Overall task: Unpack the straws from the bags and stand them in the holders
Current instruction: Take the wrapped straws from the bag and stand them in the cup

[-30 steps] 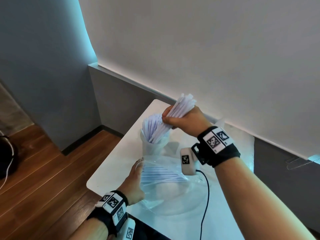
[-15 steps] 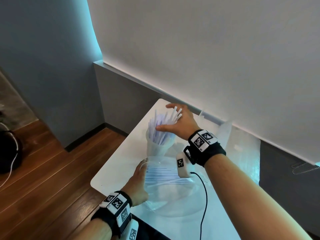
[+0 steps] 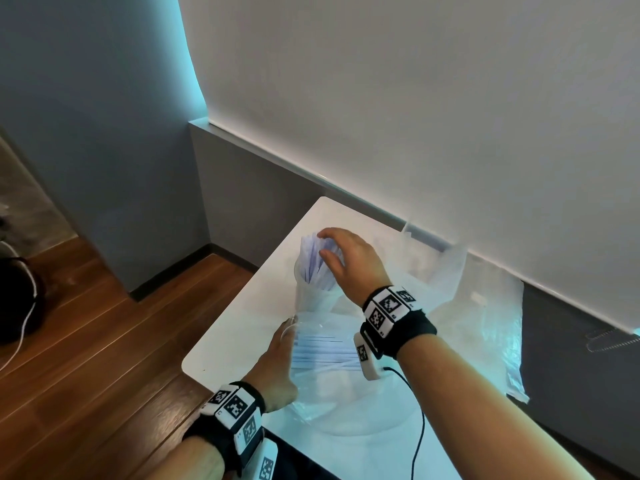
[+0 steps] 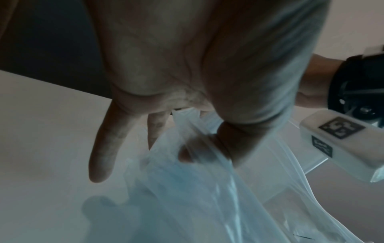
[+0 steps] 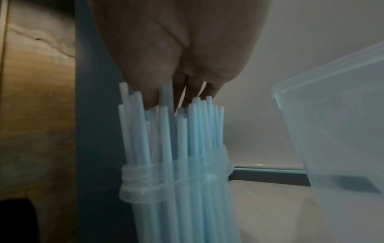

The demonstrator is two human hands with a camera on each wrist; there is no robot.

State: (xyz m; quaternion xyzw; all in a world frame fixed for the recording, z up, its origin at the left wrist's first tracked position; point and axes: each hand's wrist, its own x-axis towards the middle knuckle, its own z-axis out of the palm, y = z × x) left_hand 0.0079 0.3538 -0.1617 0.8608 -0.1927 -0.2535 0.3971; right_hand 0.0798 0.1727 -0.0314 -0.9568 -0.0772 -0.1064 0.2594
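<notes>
On the white rectangular worktop [image 3: 242, 317] stands a tall, clear plastic holder [image 3: 313, 299] filled with pale blue plastic straws [image 3: 313, 261] that stand upright and fan out a little above its rim. The right hand [image 3: 349, 261] is over the tops of these straws with its grip spread: the fingers are extended and loose, their tips just touching or brushing the straw ends, and nothing is pinched. In the right wrist view the same straws [image 5: 172, 139] rise out of the ribbed rim of the holder [image 5: 176, 182], with the fingertips [image 5: 187, 92] right at their tops.

Nearer the person, a clear, crinkled plastic bag [image 3: 332, 362] lies on the worktop, and more pale blue straws lie flat inside it. The left hand [image 3: 277, 368] has hold of the bag's left edge. In the left wrist view the thumb and curled fingers of that hand [image 4: 187, 74] pinch a fold of the bag [image 4: 197, 189], while the little finger points down, free.

A clear plastic box [image 5: 336, 123] sits just right of the holder. More loose clear plastic film [image 3: 485, 306] is spread over the far right of the worktop. Both wrists wear black bands with coded white tags.
</notes>
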